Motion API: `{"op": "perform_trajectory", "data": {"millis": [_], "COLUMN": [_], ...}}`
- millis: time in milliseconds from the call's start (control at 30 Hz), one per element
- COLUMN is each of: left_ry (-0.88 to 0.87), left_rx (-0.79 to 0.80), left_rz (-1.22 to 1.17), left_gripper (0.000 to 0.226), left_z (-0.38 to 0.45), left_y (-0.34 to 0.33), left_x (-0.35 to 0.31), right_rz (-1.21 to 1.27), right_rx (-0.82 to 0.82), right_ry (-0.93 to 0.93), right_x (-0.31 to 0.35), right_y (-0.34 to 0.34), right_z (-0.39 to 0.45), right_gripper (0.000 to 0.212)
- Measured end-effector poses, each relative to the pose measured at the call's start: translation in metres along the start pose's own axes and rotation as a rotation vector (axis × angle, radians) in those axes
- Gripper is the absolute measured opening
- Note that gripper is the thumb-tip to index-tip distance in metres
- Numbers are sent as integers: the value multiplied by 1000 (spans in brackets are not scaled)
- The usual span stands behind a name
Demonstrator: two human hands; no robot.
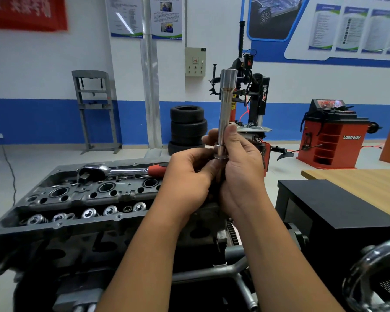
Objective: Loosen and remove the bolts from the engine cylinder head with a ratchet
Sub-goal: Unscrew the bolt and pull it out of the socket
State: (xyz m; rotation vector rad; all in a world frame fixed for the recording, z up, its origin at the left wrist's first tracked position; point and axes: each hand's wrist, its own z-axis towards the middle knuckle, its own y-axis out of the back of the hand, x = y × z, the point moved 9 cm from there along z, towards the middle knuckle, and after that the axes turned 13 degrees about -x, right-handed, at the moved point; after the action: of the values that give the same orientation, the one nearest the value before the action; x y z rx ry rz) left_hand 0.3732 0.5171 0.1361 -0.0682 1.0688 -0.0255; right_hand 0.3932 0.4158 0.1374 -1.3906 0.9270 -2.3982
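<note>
I hold a long chrome extension bar (226,104) upright in front of me, above the right end of the engine cylinder head (81,199). My right hand (241,167) grips its lower shaft with the thumb along it. My left hand (189,176) pinches the bar's bottom end, where a dark piece hangs hidden between my palms. The ratchet (113,171), chrome with a red handle, lies flat along the far edge of the head, untouched.
A black box (338,206) and a wooden table (358,181) stand to the right. A chrome handwheel (369,278) is at the lower right. Stacked tyres (187,127), a tyre changer (254,97) and a red wheel balancer (331,136) stand behind.
</note>
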Motion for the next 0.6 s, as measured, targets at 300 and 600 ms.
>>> {"op": "perform_trajectory", "data": {"millis": [300,600], "left_ry": [-37,-130], "left_rx": [-21,-17], "left_rz": [161,199], "left_gripper": [15,30], "left_z": [6,4], "left_y": [10,4], "left_x": [0,-8], "right_rz": [-200,-429], "right_rx": [49,128], "right_ry": [220,178], "right_x": [40,37], "right_y": [8,-2], "right_z": [6,10], "right_gripper": [21,32]}}
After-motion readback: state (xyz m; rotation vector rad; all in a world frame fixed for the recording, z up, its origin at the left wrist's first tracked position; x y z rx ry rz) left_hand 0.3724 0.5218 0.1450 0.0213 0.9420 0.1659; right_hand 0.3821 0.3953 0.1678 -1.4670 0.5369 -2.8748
